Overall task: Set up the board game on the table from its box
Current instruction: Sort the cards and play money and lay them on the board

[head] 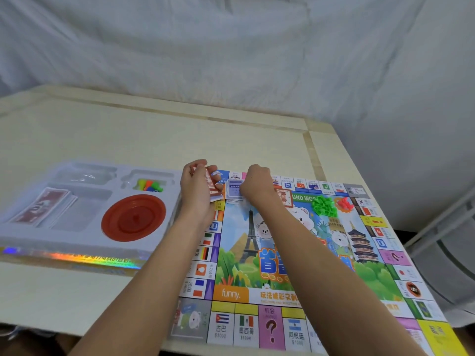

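**Dealing the cards onto the far edge of the board**

We have the game board (295, 253) unfolded flat on the right half of the table (154, 140), its near edge close to us. At its far left corner our left hand (198, 186) holds a stack of red-backed cards (212, 187), fingers curled round it with the thumb on top. Just beside it, our right hand (255, 187) is bunched with knuckles up, its fingertips down on a small pile of blue-and-white cards (234, 192) lying face up inside the board's top border; we judge it is pinching or pressing the top card, though the fingertips themselves are hidden under the hand.

Further right on the board sit a heap of green plastic houses (324, 205) and, touching it, a smaller heap of red pieces (345, 203).

To the left of the board lies the open box (77, 258) with its white plastic tray (87, 209). In the tray we see a stack of red play money (42, 206), a red round dish (133, 217), and a few coloured pawns (149, 186) in a far compartment.

We judge the step in hand to be sorting the card decks onto the board. Next we need to square the blue pile, set the red-backed deck down beside it without scattering either, then go back to the tray for the money, the pawns and the dish.
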